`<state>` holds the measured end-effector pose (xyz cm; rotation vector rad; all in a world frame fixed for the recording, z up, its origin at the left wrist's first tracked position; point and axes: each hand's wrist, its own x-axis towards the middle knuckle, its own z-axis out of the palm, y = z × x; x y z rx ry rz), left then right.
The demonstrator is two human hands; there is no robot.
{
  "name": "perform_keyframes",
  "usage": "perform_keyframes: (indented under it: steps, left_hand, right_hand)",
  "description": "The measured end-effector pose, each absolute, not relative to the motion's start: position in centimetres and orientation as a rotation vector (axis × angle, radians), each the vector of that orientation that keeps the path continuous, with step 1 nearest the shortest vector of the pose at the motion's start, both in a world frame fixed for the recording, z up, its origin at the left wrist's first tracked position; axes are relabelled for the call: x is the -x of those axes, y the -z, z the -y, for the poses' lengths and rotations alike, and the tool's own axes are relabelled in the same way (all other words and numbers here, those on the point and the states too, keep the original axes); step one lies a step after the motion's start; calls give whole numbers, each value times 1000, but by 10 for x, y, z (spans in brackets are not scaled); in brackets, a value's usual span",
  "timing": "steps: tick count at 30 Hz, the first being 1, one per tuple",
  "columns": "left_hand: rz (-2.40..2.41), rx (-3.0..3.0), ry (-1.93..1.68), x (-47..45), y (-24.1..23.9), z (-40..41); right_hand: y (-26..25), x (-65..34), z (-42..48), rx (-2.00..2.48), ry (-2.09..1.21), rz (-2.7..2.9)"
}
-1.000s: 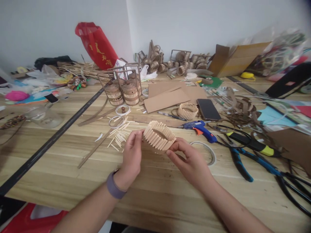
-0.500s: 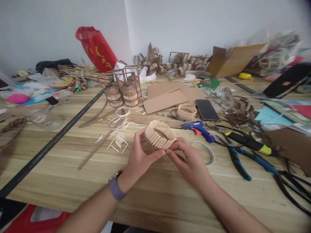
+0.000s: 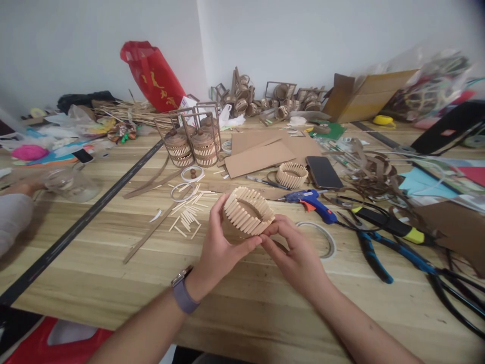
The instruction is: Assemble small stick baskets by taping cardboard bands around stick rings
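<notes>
A tilted ring of short wooden sticks [image 3: 246, 215] is held above the table between both hands. My left hand [image 3: 222, 237] grips its left side, with the thumb along the lower edge. My right hand [image 3: 293, 245] pinches the lower right edge, its thumb tip meeting the left thumb. Behind it a second stick ring [image 3: 291, 175] stands on the table. Close by lie a blue glue gun [image 3: 312, 202] and a roll of tape [image 3: 329, 240], partly hidden by my right hand. Loose sticks [image 3: 187, 216] are scattered left of my left hand.
Lidded stick baskets in frames [image 3: 191, 144] stand behind, near cardboard sheets [image 3: 257, 154] and a phone [image 3: 323, 171]. Blue-handled pliers [image 3: 373, 255] and a black-and-yellow cutter [image 3: 394, 225] lie right. Another person's sleeve [image 3: 13, 220] reaches in at left, beside a clear jar [image 3: 71, 184].
Another person's forearm has come into view at the left edge by the clear jar. My hands and the stick ring have barely moved.
</notes>
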<state>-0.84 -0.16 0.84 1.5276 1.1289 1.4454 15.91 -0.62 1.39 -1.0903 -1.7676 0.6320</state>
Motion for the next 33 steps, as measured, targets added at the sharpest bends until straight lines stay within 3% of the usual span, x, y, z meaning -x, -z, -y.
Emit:
perform_keyframes:
  steps: [10,15,22,27,33]
  left_hand:
    - [-1024,-1420,-1443,14,-9,-3]
    - [-1168,-1853,-1585,21,1,-8]
    - [-1132,-2210,-1692,27,6,-13]
    - [-1128,-2048,-1683,26,5,-12]
    - [-1054,-1453,-1751,27,-8,-21]
  right_hand:
    - [-21,-159,8,1068,-768,1808]
    - [-22,-164,5,1122,-950,1807]
    - [-17,-163,2,1122,-914,1812]
    - [-19,-164,2,1116,-950,1818]
    - [-20,-173,-2,1246,-1043,1645]
